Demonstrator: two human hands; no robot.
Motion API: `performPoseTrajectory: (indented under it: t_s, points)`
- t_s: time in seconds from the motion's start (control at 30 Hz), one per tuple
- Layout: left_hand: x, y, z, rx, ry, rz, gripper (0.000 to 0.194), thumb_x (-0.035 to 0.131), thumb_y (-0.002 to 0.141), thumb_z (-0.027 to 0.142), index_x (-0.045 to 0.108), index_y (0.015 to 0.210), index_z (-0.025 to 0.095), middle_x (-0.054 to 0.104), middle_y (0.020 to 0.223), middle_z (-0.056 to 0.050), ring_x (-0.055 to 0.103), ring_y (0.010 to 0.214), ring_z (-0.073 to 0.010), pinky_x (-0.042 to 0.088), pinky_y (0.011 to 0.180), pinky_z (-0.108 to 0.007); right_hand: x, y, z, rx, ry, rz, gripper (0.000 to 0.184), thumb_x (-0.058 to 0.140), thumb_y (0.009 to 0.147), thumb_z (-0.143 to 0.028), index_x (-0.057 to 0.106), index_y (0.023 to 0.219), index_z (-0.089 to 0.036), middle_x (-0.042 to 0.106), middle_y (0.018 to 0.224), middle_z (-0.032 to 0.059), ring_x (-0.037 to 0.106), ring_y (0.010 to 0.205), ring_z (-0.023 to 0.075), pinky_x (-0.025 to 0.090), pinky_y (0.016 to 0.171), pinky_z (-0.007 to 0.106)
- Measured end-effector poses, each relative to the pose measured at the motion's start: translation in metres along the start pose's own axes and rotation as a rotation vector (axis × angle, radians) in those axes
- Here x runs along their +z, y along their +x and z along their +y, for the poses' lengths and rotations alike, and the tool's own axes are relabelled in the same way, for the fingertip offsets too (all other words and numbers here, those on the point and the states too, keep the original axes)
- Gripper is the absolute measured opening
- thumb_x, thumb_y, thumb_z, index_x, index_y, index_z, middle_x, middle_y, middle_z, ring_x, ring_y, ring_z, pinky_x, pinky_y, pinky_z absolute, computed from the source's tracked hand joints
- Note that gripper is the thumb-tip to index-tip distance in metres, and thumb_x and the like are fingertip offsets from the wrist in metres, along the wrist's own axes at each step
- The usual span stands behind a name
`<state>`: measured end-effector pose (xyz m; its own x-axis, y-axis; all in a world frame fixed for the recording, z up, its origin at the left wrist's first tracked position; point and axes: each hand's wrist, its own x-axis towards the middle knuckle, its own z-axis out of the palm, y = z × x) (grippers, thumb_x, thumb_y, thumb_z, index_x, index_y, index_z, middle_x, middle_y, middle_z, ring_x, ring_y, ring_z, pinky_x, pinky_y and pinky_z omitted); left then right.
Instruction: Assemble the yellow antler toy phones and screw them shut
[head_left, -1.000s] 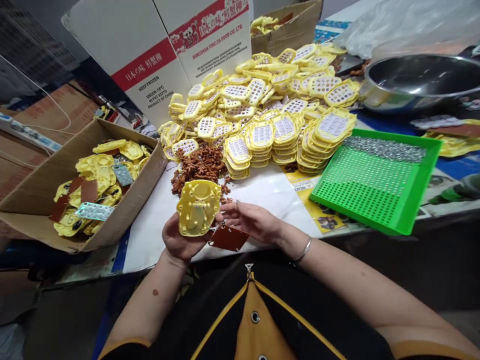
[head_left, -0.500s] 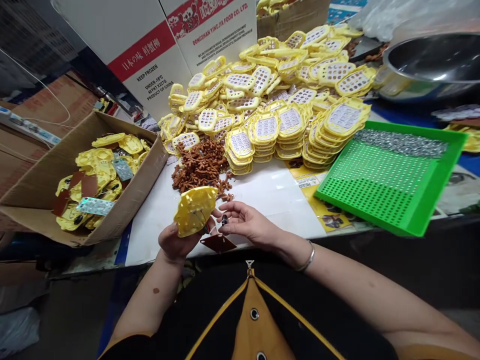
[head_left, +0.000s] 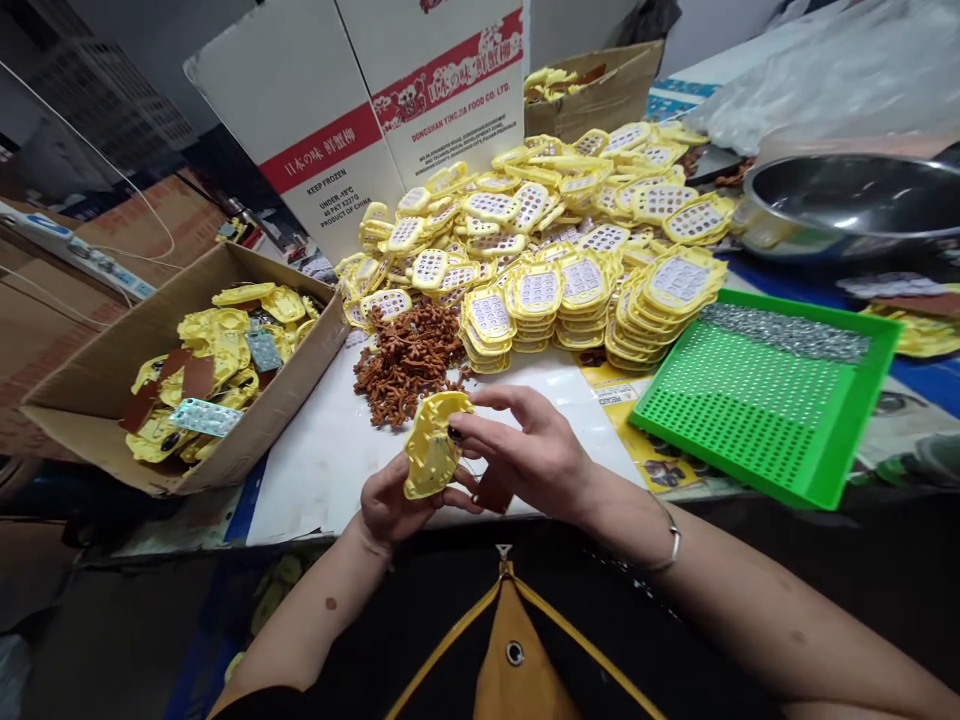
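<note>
My left hand (head_left: 390, 505) is closed on a yellow plastic shell (head_left: 429, 465), held tilted with its ribbed inner side showing. Between the thumb and fingers of my right hand (head_left: 536, 455) is a small black round part (head_left: 454, 433), right at the shell's edge. Thin wires run near it, and a brown circuit board (head_left: 495, 487) hangs just under my right fingers. Behind the shell lies a heap of small brown plastic pieces (head_left: 412, 350). Stacks of yellow shells with white button pads (head_left: 538, 288) stand beyond, in front of a larger loose pile (head_left: 495, 207).
On the left, an open cardboard box (head_left: 225, 455) holds yellow shells and boards. A green perforated tray (head_left: 750, 420) with small metal screws lies at right, near a steel bowl (head_left: 847, 240). A white printed carton (head_left: 330, 130) stands behind the pile.
The shell has turned so its inner side shows, and both hands have shifted slightly right. My right hand has brought the black part up against the shell. The view has tilted upward.
</note>
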<state>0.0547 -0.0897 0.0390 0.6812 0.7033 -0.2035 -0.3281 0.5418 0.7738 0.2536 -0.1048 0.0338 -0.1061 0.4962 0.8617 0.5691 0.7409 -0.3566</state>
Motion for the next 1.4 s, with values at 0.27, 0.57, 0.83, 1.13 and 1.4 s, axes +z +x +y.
performPoseTrajectory:
  t_s: [0.27,0.57,0.83,1.13,1.4]
  points:
    - [0.002,0.004,-0.01,-0.022,-0.115,-0.002,0.04,0.064,0.077,0.04,0.067,0.109,0.016,0.07,0.099,-0.012,0.065,0.089,-0.0318,0.052,0.076,-0.048,0.004,0.004,-0.004,0.165,0.009,-0.148,0.031,0.049,0.089,-0.014,0.058,0.118,-0.014,0.059,0.084,0.0079,0.055,0.077,0.0178,0.051,0.064,0.03]
    - [0.001,0.008,-0.013,-0.03,-0.067,-0.009,0.065,0.071,0.072,0.037,0.052,0.13,0.017,0.07,0.1,-0.012,0.068,0.09,-0.033,0.05,0.084,-0.05,0.007,-0.008,0.001,-0.01,-0.273,-0.071,0.026,0.049,0.09,-0.021,0.062,0.108,-0.008,0.067,0.086,0.014,0.058,0.079,0.0214,0.051,0.069,0.034]
    - [-0.001,0.012,-0.013,-0.067,-0.115,-0.036,0.05,0.067,0.076,0.042,0.062,0.117,0.013,0.071,0.102,-0.014,0.068,0.093,-0.0348,0.049,0.086,-0.048,0.004,-0.012,0.011,-0.031,-0.341,-0.082,0.022,0.053,0.088,-0.016,0.063,0.108,-0.014,0.069,0.097,0.0123,0.06,0.088,0.0211,0.047,0.076,0.036]
    - [-0.002,0.017,-0.018,-0.113,-0.093,-0.099,0.057,0.067,0.076,0.042,0.058,0.123,0.013,0.067,0.113,-0.016,0.067,0.097,-0.0346,0.047,0.089,-0.047,0.003,-0.008,0.013,0.013,-0.235,0.036,0.019,0.056,0.089,-0.016,0.061,0.107,-0.02,0.07,0.1,0.008,0.063,0.094,0.0176,0.04,0.098,0.041]
    - [0.0,0.019,-0.015,-0.161,-0.091,-0.198,0.055,0.068,0.075,0.038,0.057,0.123,0.011,0.067,0.113,-0.016,0.068,0.094,-0.0315,0.051,0.086,-0.042,0.0,-0.009,0.024,-0.04,-0.145,0.045,0.016,0.055,0.089,-0.019,0.064,0.102,-0.023,0.069,0.099,0.0052,0.061,0.093,0.0161,0.042,0.095,0.039]
